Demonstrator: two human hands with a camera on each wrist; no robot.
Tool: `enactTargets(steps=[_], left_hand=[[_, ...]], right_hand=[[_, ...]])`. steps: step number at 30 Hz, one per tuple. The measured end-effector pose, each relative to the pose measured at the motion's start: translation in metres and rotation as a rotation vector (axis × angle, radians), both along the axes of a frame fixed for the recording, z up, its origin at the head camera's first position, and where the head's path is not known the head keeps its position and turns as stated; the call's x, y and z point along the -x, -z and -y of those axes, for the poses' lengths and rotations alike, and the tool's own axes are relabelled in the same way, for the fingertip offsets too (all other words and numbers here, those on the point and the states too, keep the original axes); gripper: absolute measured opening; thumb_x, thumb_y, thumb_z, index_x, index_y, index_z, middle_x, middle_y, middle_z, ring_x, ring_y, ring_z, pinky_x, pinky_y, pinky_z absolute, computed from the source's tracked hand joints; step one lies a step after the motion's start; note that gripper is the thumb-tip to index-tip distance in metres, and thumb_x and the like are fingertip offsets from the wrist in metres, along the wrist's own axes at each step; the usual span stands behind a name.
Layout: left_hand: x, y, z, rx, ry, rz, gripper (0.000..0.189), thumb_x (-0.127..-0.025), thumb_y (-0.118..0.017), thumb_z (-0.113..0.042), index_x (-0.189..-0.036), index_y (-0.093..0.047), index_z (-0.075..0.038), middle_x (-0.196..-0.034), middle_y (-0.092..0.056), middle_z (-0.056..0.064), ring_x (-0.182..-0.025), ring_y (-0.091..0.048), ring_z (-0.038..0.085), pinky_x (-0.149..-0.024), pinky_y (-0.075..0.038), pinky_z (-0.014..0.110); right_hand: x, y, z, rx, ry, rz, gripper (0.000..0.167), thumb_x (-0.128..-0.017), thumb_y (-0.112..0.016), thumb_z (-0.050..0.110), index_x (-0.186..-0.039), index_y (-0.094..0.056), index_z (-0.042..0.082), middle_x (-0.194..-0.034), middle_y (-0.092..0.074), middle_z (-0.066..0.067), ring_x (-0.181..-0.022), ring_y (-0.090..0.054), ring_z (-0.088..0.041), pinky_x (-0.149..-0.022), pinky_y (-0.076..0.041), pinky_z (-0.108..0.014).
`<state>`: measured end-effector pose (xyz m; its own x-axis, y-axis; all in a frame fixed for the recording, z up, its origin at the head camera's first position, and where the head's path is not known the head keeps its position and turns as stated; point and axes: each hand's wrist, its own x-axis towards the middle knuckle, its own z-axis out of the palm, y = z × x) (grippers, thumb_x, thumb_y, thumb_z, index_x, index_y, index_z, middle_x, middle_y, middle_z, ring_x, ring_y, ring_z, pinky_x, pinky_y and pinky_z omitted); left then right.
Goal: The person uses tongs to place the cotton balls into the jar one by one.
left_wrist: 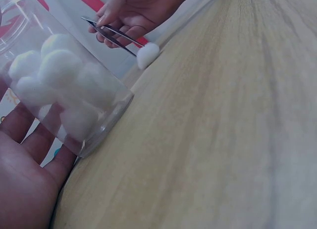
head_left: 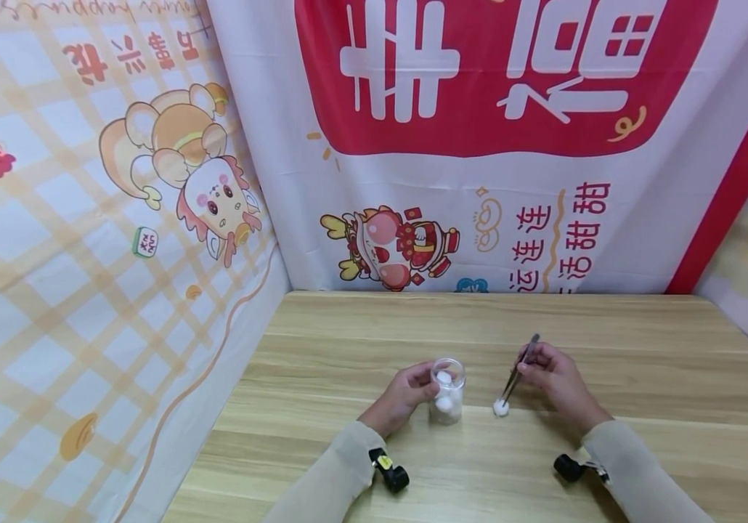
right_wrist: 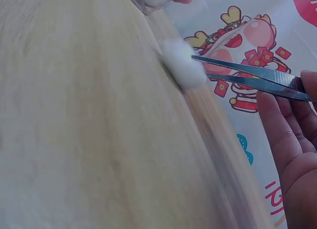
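My left hand (head_left: pixel 407 396) grips a clear, lidless jar (head_left: pixel 457 396) that stands upright on the wooden table. Several white cotton balls (left_wrist: pixel 62 70) are piled inside it. To the right, my right hand (head_left: pixel 558 381) pinches metal tweezers (head_left: pixel 519 369) between thumb and fingers, their tips pointing down. A single cotton ball (right_wrist: pixel 182 64) lies on the table to the right of the jar. In the right wrist view the tips of the tweezers touch its side; whether they squeeze it I cannot tell.
The wooden table (head_left: pixel 348 327) reaches back to a printed cloth wall (head_left: pixel 478 174) in red and white. A checked cloth wall (head_left: pixel 86 290) closes off the left side. Each wrist wears a small black camera, as on the left sleeve (head_left: pixel 338 465).
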<state>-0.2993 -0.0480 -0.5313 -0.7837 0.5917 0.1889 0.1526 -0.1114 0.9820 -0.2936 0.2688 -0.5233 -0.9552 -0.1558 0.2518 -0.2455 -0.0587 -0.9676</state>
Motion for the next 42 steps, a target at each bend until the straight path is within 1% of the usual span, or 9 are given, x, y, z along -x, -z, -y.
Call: enactTargets(steps=[9,13,17,20,23,26,31,36,42], left_hand=[[0.002,-0.003,-0.001,-0.021,0.03,0.015,0.071,-0.084,-0.066,-0.055,-0.14,-0.052,-0.014,-0.131,-0.06,0.004,-0.121,-0.054,0.021,-0.103,-0.041,0.035],[0.001,-0.004,0.0,-0.025,0.035,0.022,0.073,-0.083,-0.066,-0.054,-0.14,-0.051,-0.012,-0.133,-0.059,0.005,-0.122,-0.054,0.021,-0.103,-0.041,0.035],[0.001,-0.003,0.0,-0.014,0.02,0.019,0.066,-0.086,-0.065,-0.052,-0.139,-0.053,-0.015,-0.13,-0.061,0.004,-0.12,-0.055,0.021,-0.102,-0.042,0.034],[0.0,-0.002,0.0,-0.004,0.012,0.015,0.063,-0.087,-0.064,-0.053,-0.139,-0.054,-0.018,-0.128,-0.062,0.003,-0.118,-0.056,0.021,-0.101,-0.043,0.034],[0.0,-0.002,0.0,-0.008,0.012,0.019,0.063,-0.086,-0.064,-0.053,-0.138,-0.055,-0.018,-0.129,-0.062,0.002,-0.12,-0.055,0.021,-0.101,-0.043,0.035],[0.0,-0.002,0.001,-0.004,0.011,0.027,0.063,-0.086,-0.064,-0.053,-0.139,-0.054,-0.018,-0.13,-0.06,0.001,-0.121,-0.054,0.021,-0.102,-0.042,0.035],[0.0,-0.002,0.001,0.014,0.003,0.013,0.061,-0.088,-0.063,-0.053,-0.138,-0.055,-0.02,-0.128,-0.062,0.001,-0.118,-0.055,0.02,-0.101,-0.043,0.034],[0.0,-0.002,0.001,0.012,0.008,0.01,0.062,-0.087,-0.063,-0.054,-0.138,-0.055,-0.02,-0.128,-0.062,0.001,-0.119,-0.055,0.02,-0.101,-0.042,0.034],[0.001,0.0,0.0,0.005,0.013,0.005,0.062,-0.087,-0.063,-0.053,-0.138,-0.055,-0.019,-0.128,-0.062,0.003,-0.118,-0.056,0.02,-0.1,-0.043,0.034]], right_hand=[[0.0,-0.005,0.008,-0.117,0.053,0.045,0.035,-0.092,-0.064,0.0,-0.117,-0.045,-0.016,-0.106,-0.058,-0.03,-0.088,-0.065,-0.016,-0.079,-0.056,-0.033],[0.0,-0.008,0.011,-0.133,0.063,0.069,0.037,-0.093,-0.064,0.003,-0.118,-0.045,-0.015,-0.109,-0.055,-0.034,-0.089,-0.064,-0.016,-0.08,-0.056,-0.033],[-0.001,-0.008,0.011,-0.096,0.086,0.06,0.032,-0.092,-0.064,0.002,-0.116,-0.047,-0.013,-0.103,-0.061,-0.026,-0.087,-0.065,-0.014,-0.079,-0.056,-0.032],[0.0,-0.008,0.01,-0.067,0.107,0.025,0.032,-0.092,-0.065,0.001,-0.114,-0.047,-0.015,-0.095,-0.065,-0.013,-0.084,-0.065,-0.011,-0.076,-0.056,-0.028],[0.002,-0.008,0.009,-0.026,0.106,-0.001,0.033,-0.092,-0.064,-0.001,-0.114,-0.046,-0.018,-0.092,-0.067,-0.007,-0.083,-0.065,-0.009,-0.075,-0.056,-0.025],[0.003,-0.01,0.008,0.035,0.086,0.002,0.034,-0.091,-0.064,-0.004,-0.113,-0.044,-0.02,-0.092,-0.067,-0.008,-0.083,-0.066,-0.011,-0.075,-0.056,-0.027],[0.004,-0.013,0.007,0.071,0.071,0.022,0.034,-0.093,-0.063,-0.001,-0.115,-0.043,-0.017,-0.094,-0.066,-0.008,-0.087,-0.067,-0.015,-0.079,-0.056,-0.032],[0.004,-0.02,0.007,0.073,0.076,0.036,0.033,-0.095,-0.061,0.002,-0.117,-0.044,-0.015,-0.096,-0.065,-0.006,-0.091,-0.066,-0.016,-0.082,-0.055,-0.034],[0.004,-0.029,0.005,0.051,0.087,0.066,0.026,-0.097,-0.061,0.01,-0.116,-0.05,-0.003,-0.102,-0.064,-0.01,-0.096,-0.065,-0.017,-0.085,-0.054,-0.034]])
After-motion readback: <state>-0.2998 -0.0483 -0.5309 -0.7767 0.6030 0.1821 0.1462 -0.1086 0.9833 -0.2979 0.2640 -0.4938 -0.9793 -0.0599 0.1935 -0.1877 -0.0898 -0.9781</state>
